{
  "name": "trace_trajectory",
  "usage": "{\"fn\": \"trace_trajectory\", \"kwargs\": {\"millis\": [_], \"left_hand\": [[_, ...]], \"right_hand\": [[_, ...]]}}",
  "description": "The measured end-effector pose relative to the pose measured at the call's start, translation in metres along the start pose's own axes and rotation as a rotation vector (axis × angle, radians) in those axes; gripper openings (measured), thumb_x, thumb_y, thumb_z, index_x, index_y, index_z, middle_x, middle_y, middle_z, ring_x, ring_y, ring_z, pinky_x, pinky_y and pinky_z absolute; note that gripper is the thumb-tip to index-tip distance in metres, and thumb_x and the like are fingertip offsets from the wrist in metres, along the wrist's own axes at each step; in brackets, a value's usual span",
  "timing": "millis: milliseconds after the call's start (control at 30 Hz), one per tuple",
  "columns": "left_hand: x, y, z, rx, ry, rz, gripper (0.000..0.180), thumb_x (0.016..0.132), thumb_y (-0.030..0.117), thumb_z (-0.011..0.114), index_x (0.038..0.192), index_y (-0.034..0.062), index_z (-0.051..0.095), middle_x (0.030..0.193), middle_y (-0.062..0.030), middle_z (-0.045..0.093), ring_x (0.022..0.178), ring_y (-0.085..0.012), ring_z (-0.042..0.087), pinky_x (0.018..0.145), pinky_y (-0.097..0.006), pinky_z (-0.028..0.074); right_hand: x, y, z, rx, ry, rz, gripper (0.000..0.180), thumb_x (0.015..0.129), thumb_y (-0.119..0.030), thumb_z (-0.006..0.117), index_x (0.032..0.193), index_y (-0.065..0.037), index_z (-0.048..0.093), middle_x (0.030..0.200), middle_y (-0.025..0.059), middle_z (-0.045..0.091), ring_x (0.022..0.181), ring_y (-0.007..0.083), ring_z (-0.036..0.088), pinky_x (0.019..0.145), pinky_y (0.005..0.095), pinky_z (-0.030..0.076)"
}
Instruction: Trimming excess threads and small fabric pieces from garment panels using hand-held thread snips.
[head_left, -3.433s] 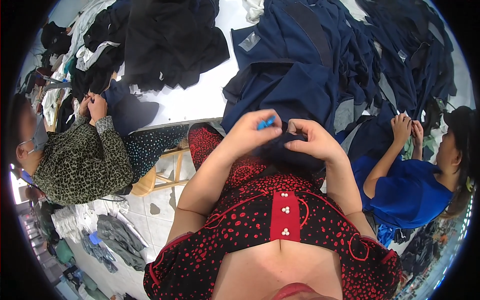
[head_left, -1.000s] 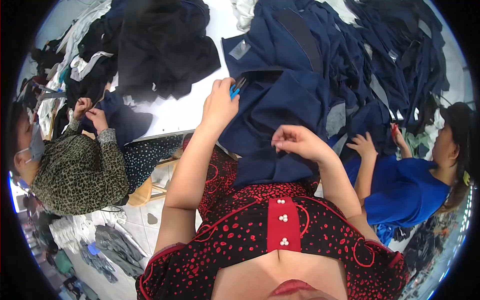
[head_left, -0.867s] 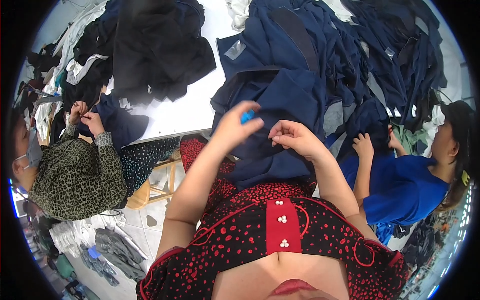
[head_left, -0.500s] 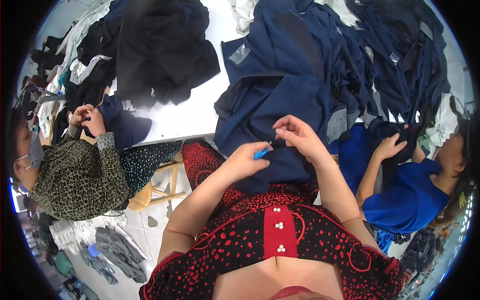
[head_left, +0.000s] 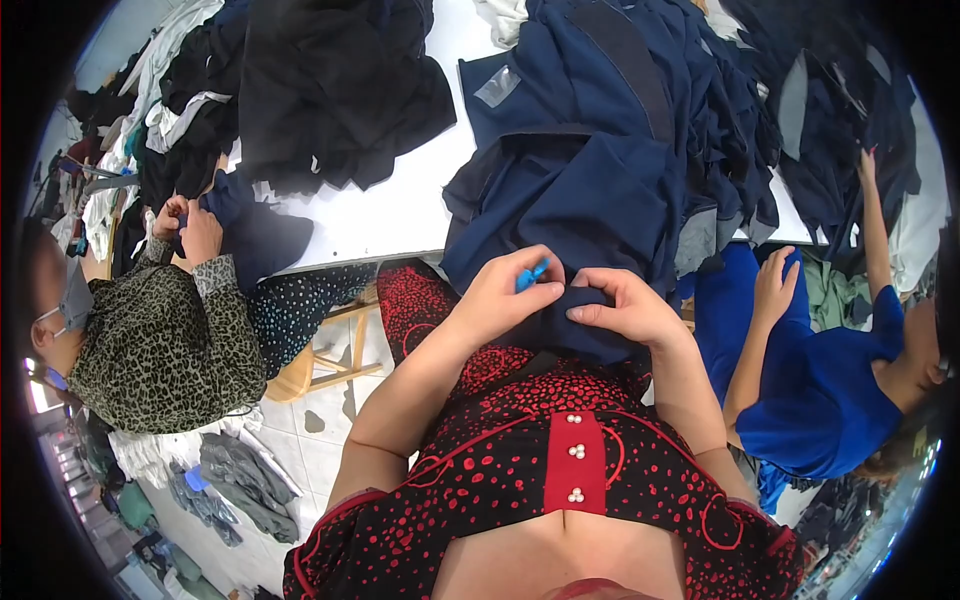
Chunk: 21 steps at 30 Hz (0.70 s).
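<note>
A navy blue garment (head_left: 590, 195) drapes from the table's edge down over my lap. My left hand (head_left: 505, 295) is closed around a small bright blue tool (head_left: 531, 275); its working end is hidden, so its exact kind cannot be told. The fingertips of that hand meet the fabric's folded edge. Close by on the right, my right hand (head_left: 635, 308) pinches the same navy garment between thumb and fingers, with a short stretch of cloth between the two hands.
A white table (head_left: 385, 225) carries a black garment pile (head_left: 340, 90) and more navy garments (head_left: 720, 120). On the left a person in a leopard-print top (head_left: 165, 350) handles dark cloth. A person in blue (head_left: 820, 390) sits at right, one arm reaching into dark garments. Clothes (head_left: 245, 490) lie on the floor.
Both my hands have come together on the navy cloth; the right one, loosely raised before, now pinches it. The person at right has stretched an arm toward the dark garments.
</note>
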<state>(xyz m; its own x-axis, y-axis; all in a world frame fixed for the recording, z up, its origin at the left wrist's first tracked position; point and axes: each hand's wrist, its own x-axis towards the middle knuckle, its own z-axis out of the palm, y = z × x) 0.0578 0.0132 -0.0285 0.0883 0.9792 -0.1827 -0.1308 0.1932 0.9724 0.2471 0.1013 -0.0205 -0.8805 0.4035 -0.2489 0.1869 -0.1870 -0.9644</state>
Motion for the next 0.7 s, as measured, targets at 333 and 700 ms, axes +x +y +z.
{"fn": "trace_trajectory", "kwargs": {"millis": [333, 700], "left_hand": [[0.008, 0.013, 0.0, -0.033, -0.013, 0.014, 0.024, 0.082, 0.017, 0.062, 0.101, 0.0044, 0.054, 0.081, -0.0013, 0.056, 0.055, -0.0038, 0.044, 0.047, -0.018, 0.034], [0.013, 0.016, -0.008, -0.358, 0.031, 0.014, 0.007, 0.084, 0.006, 0.058, 0.088, 0.0024, 0.053, 0.062, -0.0024, 0.049, 0.049, -0.007, 0.043, 0.043, -0.019, 0.029]], "right_hand": [[-0.011, -0.001, -0.007, 0.21, -0.005, 0.096, 0.013, 0.08, -0.004, 0.065, 0.089, -0.001, 0.058, 0.081, -0.0031, 0.056, 0.078, 0.0035, 0.049, 0.072, 0.0194, 0.041], [-0.019, 0.0, -0.014, 0.184, -0.047, 0.086, 0.014, 0.078, -0.003, 0.067, 0.087, -0.001, 0.057, 0.082, -0.0035, 0.055, 0.079, 0.0032, 0.048, 0.073, 0.0194, 0.04]]}}
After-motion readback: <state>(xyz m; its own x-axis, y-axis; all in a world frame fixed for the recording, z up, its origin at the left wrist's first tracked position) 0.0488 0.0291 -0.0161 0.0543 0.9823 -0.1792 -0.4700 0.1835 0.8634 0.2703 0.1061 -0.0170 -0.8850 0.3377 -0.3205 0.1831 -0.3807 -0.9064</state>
